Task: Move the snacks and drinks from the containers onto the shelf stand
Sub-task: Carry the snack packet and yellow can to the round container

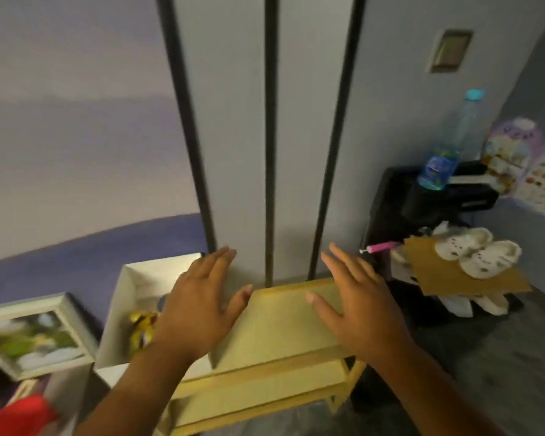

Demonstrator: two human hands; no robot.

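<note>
Your view is filled first by the pale wall (76, 136) with three dark vertical strips, and right below it stands the light wooden shelf stand (277, 338), its top tray bare where it shows and a lower tier visible beneath the front rail. To the right of the stand a black cabinet (422, 196) carries a clear water bottle with a blue cap (447, 143), and just in front of that a sheet of brown cardboard (453, 275) holds a pair of white clogs (479, 250). To the left of the stand sits a white open container (123, 309) with a gold-wrapped snack (142, 328) lying in it, and farther left a second white container (66, 309) holds green and white packets, too blurred to name. Your left hand (199, 303) hovers over the gap between the white container and the stand, fingers straight and spread, holding nothing; its thumb reaches over the tray's left edge. Your right hand (353, 303) is flat and spread over the right part of the top tray, also holding nothing; you cannot tell whether the palm touches the wood. A red object (19, 413) shows in the lower left corner.
</note>
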